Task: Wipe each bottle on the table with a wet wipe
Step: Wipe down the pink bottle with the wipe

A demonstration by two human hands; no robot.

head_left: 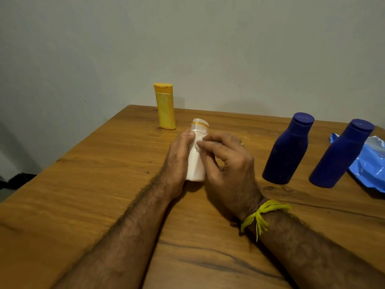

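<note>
Both hands' fingers (188, 135) grip white bottle (195, 163); yellow bottle (165, 107) behind, 2 blue bottles (288, 151) right.

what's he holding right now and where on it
The left hand grips the white bottle round its body; the right hand presses a wet wipe near its neck.
</note>
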